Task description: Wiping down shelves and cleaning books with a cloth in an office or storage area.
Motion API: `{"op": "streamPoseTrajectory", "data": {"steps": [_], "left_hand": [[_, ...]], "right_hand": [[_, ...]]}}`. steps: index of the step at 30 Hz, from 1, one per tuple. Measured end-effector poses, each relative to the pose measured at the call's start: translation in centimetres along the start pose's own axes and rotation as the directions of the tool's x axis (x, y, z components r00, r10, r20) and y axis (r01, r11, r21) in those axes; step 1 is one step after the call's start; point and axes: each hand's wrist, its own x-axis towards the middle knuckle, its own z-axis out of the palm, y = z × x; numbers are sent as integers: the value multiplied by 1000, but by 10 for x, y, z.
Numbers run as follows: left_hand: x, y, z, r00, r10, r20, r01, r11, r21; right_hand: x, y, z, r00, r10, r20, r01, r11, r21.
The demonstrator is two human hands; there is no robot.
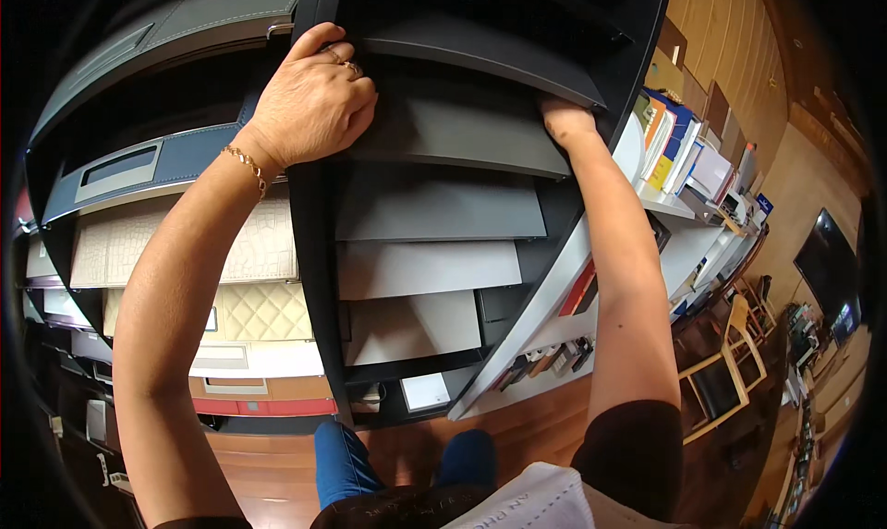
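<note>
gold chain bracelet (246, 164), rings, left hand (309, 109); dark short sleeve; blue trousers.

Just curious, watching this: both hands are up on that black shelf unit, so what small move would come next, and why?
Probably sliding the flat grey board outward: the right hand reaches in at its far edge, while the left hand grips the black upright divider, seemingly for steadiness.

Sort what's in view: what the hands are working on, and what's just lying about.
In hand:
left hand gripping the black upright divider
right hand on the dark grey sample board

Lying about:
cream quilted panel
blue panel
books
wooden chair
</note>
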Motion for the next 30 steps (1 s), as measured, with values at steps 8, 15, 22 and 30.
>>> {"op": "streamPoseTrajectory", "data": {"steps": [8, 15, 22, 30], "left_hand": [[-5, -3, 3, 1000, 17, -19, -17, 1000, -4], [2, 7, -5, 1000, 6, -1, -6, 1000, -2], [-3, 3, -5, 1000, 10, -11, -10, 1000, 10], [1, 3, -4, 995, 96, -28, -97, 992, -78]], "right_hand": [[-29, -15, -7, 950, -273, -153, 212, 921, -327], [-92, -16, -32, 915, -337, -224, 240, 897, -370], [-194, -41, -52, 943, -92, -321, 103, 994, 18], [-188, -51, 20, 927, -307, -215, 302, 952, -58]]}}
